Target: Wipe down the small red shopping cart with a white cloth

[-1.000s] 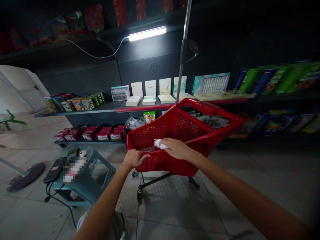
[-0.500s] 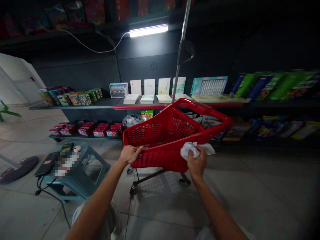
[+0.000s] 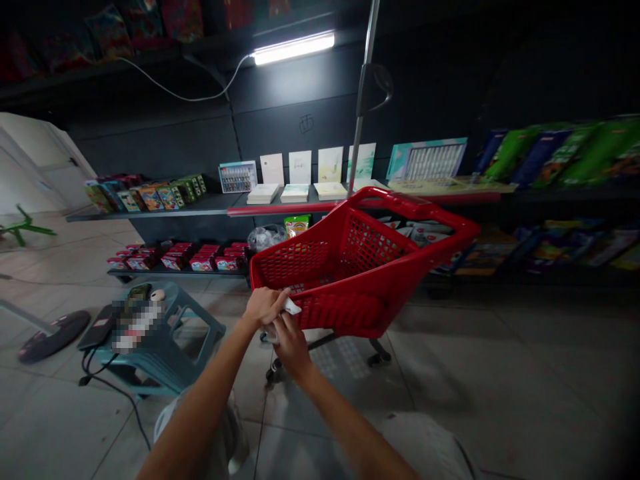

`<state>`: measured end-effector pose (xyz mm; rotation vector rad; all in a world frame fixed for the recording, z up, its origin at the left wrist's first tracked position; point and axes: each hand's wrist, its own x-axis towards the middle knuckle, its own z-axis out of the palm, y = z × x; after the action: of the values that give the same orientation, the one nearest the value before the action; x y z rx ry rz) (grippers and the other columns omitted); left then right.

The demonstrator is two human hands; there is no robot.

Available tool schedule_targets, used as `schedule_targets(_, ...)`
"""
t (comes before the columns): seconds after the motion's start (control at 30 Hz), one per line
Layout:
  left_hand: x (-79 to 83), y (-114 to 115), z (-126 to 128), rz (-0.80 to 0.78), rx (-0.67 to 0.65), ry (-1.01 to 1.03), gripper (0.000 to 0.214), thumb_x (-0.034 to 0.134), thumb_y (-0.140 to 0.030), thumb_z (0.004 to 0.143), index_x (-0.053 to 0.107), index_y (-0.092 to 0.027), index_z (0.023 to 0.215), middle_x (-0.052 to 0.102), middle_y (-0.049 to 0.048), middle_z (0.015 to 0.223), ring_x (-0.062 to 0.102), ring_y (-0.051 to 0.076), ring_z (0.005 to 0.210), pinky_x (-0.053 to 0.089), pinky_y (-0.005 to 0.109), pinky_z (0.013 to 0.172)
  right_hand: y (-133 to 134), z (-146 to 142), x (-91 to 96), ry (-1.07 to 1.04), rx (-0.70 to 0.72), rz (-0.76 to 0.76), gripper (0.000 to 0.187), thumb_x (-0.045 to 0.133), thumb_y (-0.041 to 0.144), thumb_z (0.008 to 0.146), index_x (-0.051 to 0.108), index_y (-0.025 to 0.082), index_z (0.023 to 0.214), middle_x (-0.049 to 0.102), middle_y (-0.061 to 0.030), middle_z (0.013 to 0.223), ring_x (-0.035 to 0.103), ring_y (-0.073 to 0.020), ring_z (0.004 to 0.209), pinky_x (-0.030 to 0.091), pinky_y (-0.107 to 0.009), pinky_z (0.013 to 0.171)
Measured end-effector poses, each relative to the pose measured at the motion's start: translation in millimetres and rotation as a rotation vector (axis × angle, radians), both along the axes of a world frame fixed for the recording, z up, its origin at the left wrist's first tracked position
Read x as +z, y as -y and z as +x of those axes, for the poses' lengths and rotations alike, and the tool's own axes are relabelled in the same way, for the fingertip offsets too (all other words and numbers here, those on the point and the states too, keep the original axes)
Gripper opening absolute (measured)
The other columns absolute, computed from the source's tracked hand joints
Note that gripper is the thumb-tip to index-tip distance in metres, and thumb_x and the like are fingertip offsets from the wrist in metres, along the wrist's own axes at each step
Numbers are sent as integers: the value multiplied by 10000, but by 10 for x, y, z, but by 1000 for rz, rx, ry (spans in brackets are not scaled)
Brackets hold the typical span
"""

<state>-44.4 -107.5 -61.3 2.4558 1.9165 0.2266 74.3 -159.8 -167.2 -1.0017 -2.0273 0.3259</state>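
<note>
**Red shopping cart, near-left corner, with two hands and a white cloth**

Item: red shopping cart [image 3: 325,257], a mesh plastic basket on wheels, standing on the tiled floor at centre frame. Left hand [image 3: 264,305]: closed over the near rim at the basket's lower-left corner. Right hand [image 3: 291,341]: just below the left, fingers curled around a crumpled white cloth [image 3: 292,307], which touches that same corner. Lower left of frame: teal plastic stool [image 3: 203,312] carrying small devices, with a cable trailing to the floor. Behind: dark shelves holding greeting cards [image 3: 300,167] and boxed goods. Upper centre: a lit tube lamp [image 3: 293,48].
</note>
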Motion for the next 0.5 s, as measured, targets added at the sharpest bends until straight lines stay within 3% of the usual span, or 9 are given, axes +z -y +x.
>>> schedule_targets(0.2, -6, -42, -31, 34, 10, -2, 818, 111, -590, 1044, 769, -199, 756, 747, 117, 765, 703, 221, 769, 373, 298, 677, -133, 475, 239, 276, 4, 32, 357, 487, 80, 942, 658, 247, 1206, 633, -94, 1261, 526, -273, 1209, 479, -393, 1021)
schedule_targets(0.3, 2, -44, -56, 31, -8, -6, 817, 113, -598, 1039, 769, -201, 759, 746, 118, 763, 694, 218, 742, 354, 302, 650, -222, 920, 313, 292, -137, -2, 412, 480, 33, 897, 664, 252, 1194, 627, -104, 1245, 519, -265, 1181, 479, -373, 999)
schedule_targets(0.4, 37, -34, -69, 0, -4, -7, 799, 126, -591, 1040, 774, -208, 772, 745, 113, 759, 691, 218, 733, 344, 303, 638, -376, 1545, 358, 219, -323, -14, 468, 464, 22, 832, 647, 231, 1208, 614, -115, 1229, 511, -270, 1152, 476, -381, 982)
schedule_targets(0.5, 76, 8, -38, -22, 37, -9, 764, 155, -583, 1042, 771, -213, 785, 747, 108, 770, 690, 216, 733, 346, 298, 637, -606, 2228, 301, 27, -530, 4, 404, 515, 151, 795, 627, 188, 1182, 603, -121, 1195, 535, -270, 1095, 468, -418, 988)
